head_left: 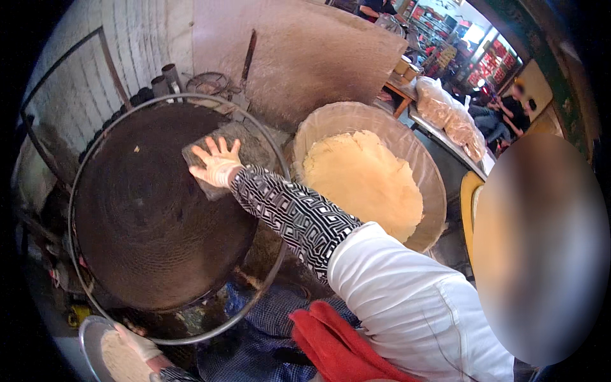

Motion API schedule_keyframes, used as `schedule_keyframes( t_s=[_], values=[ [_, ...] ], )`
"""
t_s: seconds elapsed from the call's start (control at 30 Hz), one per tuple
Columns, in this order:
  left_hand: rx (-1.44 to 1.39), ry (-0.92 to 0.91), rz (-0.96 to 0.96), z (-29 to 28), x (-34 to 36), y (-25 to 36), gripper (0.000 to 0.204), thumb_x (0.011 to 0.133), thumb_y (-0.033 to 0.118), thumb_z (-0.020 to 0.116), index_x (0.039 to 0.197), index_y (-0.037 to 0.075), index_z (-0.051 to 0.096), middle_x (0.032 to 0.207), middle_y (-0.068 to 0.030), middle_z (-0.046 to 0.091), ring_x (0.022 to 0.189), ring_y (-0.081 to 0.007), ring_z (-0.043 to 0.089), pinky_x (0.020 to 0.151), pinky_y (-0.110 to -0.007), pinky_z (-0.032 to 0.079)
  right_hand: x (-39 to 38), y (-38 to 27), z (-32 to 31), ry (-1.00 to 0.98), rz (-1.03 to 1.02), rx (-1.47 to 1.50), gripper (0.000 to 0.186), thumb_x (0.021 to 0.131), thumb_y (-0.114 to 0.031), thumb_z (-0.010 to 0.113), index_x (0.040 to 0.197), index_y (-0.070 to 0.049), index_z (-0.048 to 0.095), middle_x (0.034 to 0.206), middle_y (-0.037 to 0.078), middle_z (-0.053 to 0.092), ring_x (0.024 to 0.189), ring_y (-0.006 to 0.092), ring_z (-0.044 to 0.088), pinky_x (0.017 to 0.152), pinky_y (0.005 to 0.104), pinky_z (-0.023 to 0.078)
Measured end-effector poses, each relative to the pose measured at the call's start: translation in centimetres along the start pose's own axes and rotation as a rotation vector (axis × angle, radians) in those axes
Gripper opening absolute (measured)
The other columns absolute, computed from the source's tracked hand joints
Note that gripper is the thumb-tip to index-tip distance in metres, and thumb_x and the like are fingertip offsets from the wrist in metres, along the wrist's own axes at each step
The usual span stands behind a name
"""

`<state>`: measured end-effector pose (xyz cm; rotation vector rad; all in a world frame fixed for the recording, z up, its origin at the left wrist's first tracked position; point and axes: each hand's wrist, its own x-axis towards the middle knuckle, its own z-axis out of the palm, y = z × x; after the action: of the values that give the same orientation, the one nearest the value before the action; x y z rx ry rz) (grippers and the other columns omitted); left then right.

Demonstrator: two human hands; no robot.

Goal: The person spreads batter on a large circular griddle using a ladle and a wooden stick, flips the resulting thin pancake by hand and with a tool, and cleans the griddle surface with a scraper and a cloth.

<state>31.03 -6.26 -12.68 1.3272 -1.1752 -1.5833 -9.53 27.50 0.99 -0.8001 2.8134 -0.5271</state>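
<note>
My right hand [219,162], in a pale glove, reaches over the round dark griddle [146,235] with its fingers spread wide. Just below it is a flat, dark grey square pad [258,143] near the griddle's right side; whether the palm presses on it I cannot tell. At the lower left my left hand [137,346], also pale-gloved, is closed over the right rim of a metal bowl [89,344]. That bowl holds a pale, powdery or grainy mass [121,360]. A small light scrap [137,149] lies on the griddle.
A metal hoop [284,245] rings the griddle. To its right stands a large plastic-lined tub [436,184] of yellowish dough-like mass [363,175]. Bulging plastic bags [449,111] lie on a table. Farther back a person [512,114] sits; a blurred shape fills the right edge.
</note>
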Motion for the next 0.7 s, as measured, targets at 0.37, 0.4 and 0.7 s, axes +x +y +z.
schedule_keyframes(
  t_s=[0.37, 0.4, 0.7],
  values=[
    [0.144, -0.694, -0.332, 6.8, -36.1, -7.8, 0.029, 0.094, 0.031, 0.056, 0.106, 0.004, 0.057, 0.093, -0.0082, 0.056, 0.085, -0.0215, 0.054, 0.084, -0.039, 0.047, -14.8, -19.2, 14.0, 0.073, -0.910, 0.234, 0.063, 0.080, -0.062, 0.050, 0.132, -0.027, 0.053, 0.139, 0.014, 0.042, 0.129, 0.0349, 0.035, 0.107, 0.0682, 0.014],
    [0.305, -0.775, -0.181, 5.4, -36.9, -7.3, 0.027, 0.093, 0.025, 0.059, 0.108, 0.003, 0.057, 0.098, -0.0101, 0.058, 0.091, -0.0228, 0.056, 0.087, -0.039, 0.046, -15.3, -16.9, 10.3, 0.110, -0.909, 0.152, 0.062, 0.077, -0.062, 0.055, 0.128, -0.027, 0.057, 0.133, 0.012, 0.047, 0.124, 0.0333, 0.040, 0.105, 0.0660, 0.020],
    [1.361, -0.124, 0.705, -9.1, -35.7, -4.9, 0.056, 0.086, 0.027, 0.066, 0.131, 0.000, 0.046, 0.137, -0.0259, 0.041, 0.127, -0.0448, 0.037, 0.107, -0.056, 0.031, -8.1, 4.8, 3.3, 0.219, 0.030, -0.233, 0.083, 0.091, -0.068, 0.034, 0.151, -0.012, 0.026, 0.159, 0.020, 0.017, 0.147, 0.0381, 0.013, 0.111, 0.0680, 0.005]
  ],
)
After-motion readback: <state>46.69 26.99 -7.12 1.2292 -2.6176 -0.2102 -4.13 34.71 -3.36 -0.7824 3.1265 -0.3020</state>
